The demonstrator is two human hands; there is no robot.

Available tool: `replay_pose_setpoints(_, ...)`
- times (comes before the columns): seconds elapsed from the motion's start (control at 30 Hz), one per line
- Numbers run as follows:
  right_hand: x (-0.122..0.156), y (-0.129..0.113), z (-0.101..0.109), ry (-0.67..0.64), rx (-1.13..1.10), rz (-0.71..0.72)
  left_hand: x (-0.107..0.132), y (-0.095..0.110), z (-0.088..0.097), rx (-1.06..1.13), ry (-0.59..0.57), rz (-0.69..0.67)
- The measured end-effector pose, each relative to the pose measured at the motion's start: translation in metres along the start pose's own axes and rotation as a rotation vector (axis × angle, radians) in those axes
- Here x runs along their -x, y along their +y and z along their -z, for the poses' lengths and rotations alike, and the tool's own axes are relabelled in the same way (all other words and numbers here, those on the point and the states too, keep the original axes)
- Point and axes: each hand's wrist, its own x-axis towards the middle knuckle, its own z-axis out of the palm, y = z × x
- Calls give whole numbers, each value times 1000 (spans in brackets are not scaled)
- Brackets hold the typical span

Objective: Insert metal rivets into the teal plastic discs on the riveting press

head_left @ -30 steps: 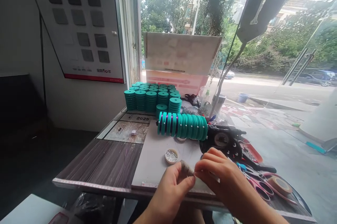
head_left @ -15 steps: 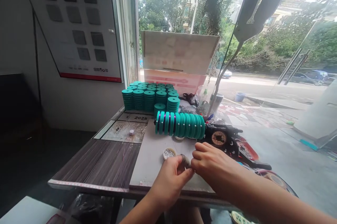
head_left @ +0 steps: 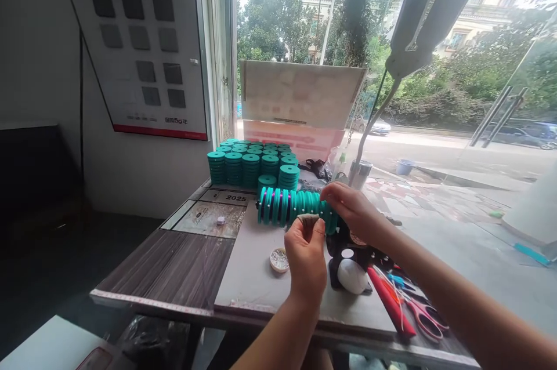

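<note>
A row of green foam spools (head_left: pixel 282 207) lies along a rod fixture, with white beads or pin heads dotted along it and purple showing between the left ones. My left hand (head_left: pixel 307 254) is just in front of the row, thumb and index finger pinched together. A grey-brown covering or strip (head_left: pixel 308 220) shows at its index finger; what the pinch holds is too small to tell. At the row's right end, my right hand (head_left: pixel 350 207) has its fingers curled against the spools, its grip partly hidden. Left of my left hand sits a small round dish of white beads (head_left: pixel 279 260).
Stacked green spools (head_left: pixel 250 167) stand behind the row. To the right are a white rounded object (head_left: pixel 352 276), a red pouch (head_left: pixel 391 303) and scissors (head_left: pixel 424 318). A lamp arm (head_left: pixel 383 103) rises at the back right, before the window.
Both hands have moved up and forward from the board to the spool row, and are now farther apart. The white rounded object and scissors have come into sight. The camera view has shifted slightly.
</note>
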Motion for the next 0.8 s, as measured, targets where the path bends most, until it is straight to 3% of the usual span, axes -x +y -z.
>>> replay_pose_setpoints(0.37,9,-4,-4,14,-35,30,5,-7,-13,-182,235,-128)
replay_pose_setpoints(0.8,8,-1,6,-127,-39,38,5,-15,-10,-309,219,-229)
